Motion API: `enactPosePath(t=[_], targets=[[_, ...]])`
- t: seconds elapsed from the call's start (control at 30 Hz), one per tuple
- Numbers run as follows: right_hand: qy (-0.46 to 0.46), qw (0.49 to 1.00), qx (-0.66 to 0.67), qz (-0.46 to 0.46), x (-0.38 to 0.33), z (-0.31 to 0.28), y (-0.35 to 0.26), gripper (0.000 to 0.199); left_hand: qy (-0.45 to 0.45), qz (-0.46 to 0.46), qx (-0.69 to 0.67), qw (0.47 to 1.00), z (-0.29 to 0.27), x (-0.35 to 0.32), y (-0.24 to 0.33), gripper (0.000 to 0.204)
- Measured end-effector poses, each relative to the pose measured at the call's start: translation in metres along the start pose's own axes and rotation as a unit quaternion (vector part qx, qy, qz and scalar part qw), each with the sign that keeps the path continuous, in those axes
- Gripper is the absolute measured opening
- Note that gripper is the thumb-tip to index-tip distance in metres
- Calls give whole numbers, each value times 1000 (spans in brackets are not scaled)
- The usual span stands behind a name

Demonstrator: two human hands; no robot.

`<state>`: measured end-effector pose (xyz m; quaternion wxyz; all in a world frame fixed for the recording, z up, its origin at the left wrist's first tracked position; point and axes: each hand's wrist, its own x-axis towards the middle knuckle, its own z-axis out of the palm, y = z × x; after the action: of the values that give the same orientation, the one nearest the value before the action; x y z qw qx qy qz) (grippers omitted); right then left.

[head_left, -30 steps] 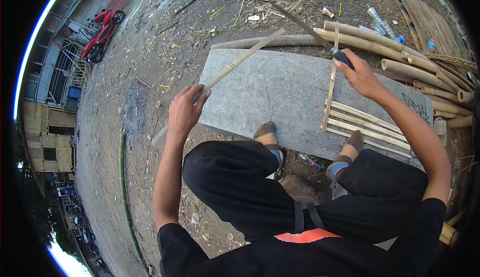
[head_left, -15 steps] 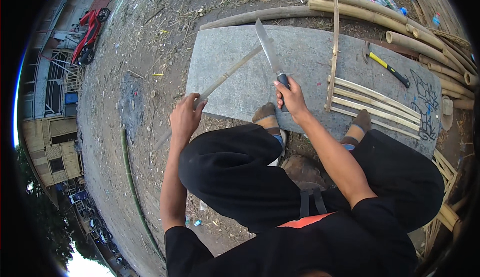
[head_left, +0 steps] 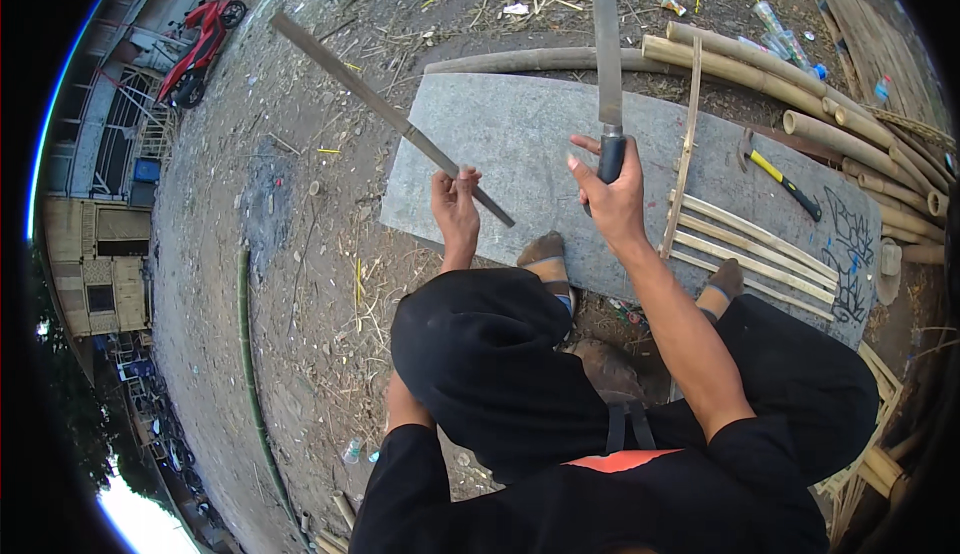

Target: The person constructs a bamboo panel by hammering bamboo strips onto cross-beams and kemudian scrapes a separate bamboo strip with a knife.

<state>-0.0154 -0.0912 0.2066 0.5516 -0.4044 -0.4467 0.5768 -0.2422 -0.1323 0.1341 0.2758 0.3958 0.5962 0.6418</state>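
Observation:
My left hand (head_left: 457, 212) grips a long bamboo strip (head_left: 365, 92) near its lower end. The strip slants from the board's front edge up to the far left, over bare ground. In my right hand (head_left: 614, 189) is a large knife (head_left: 609, 54), held by its black handle with the broad blade pointing away from me. Blade and strip are apart. Beneath both hands lies a grey board (head_left: 500, 119). On its right part, several pale bamboo slats (head_left: 760, 239) lie side by side, joined to a long crosswise strip (head_left: 686, 144).
A claw hammer (head_left: 785, 186) with a yellow and black handle lies on the board's right side. Thick bamboo poles (head_left: 740, 59) are stacked beyond it. My socked feet (head_left: 545, 254) rest at the board's near edge. A red motorcycle (head_left: 205, 49) stands far left.
The strip has swung from slanting up-right to slanting up-left, and my left hand has moved right with it. My right hand has shifted right, and the knife now points straight away.

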Motion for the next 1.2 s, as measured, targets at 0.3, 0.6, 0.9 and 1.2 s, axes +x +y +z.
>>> enactPosePath(t=[0.3,0.6,0.9,1.2], targets=[[-164,979,-101,-72,4,96,26,50,-54,-49,5,997,10,-8,-36,44],[-167,978,-122,-36,5,124,48,40,-97,67,132,984,4,-11,-28,57],[-301,939,-167,-29,30,112,46,37,3,332,-99,938,-50,31,130,75],[-241,931,-236,-138,15,87,37,41,89,240,-155,954,3,60,213,50]])
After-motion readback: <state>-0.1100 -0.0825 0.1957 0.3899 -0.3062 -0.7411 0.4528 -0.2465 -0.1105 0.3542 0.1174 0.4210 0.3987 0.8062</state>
